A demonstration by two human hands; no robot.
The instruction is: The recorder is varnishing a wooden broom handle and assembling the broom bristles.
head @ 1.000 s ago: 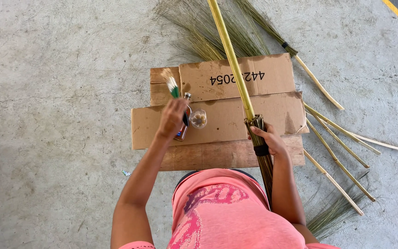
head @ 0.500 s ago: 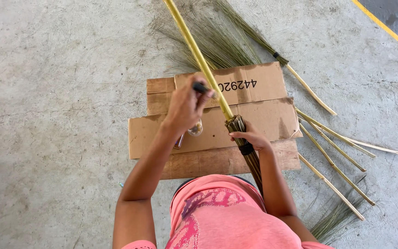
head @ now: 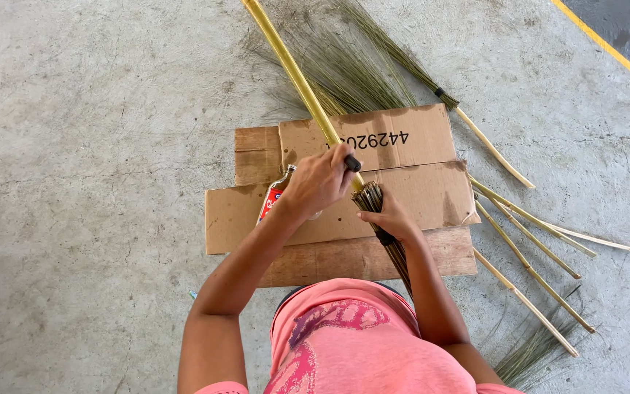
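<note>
left hand [head: 320, 182]: fingers closed on a dark-tipped tool, pressed to bamboo pole [head: 293, 73]. right hand [head: 390, 217]: fingers wrapped around broom-straw bundle [head: 370, 197] at pole's end, over flattened cardboard [head: 432, 193]. small bottle [head: 273, 194] beside left hand.

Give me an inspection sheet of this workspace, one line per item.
Surface: bare grey concrete floor; flattened brown cardboard sheets over a wooden board.
Job's things: long yellow bamboo pole meeting a bundle of thin brown broom sticks.
Clutter: small clear bottle with red label; loose green grass fibres; spare thin bamboo sticks.
Grippers: left hand on the pole, holding a small black-tipped tool; right hand gripping the bundle.
Cables: nothing seen.
Surroundings: yellow painted floor line.
</note>
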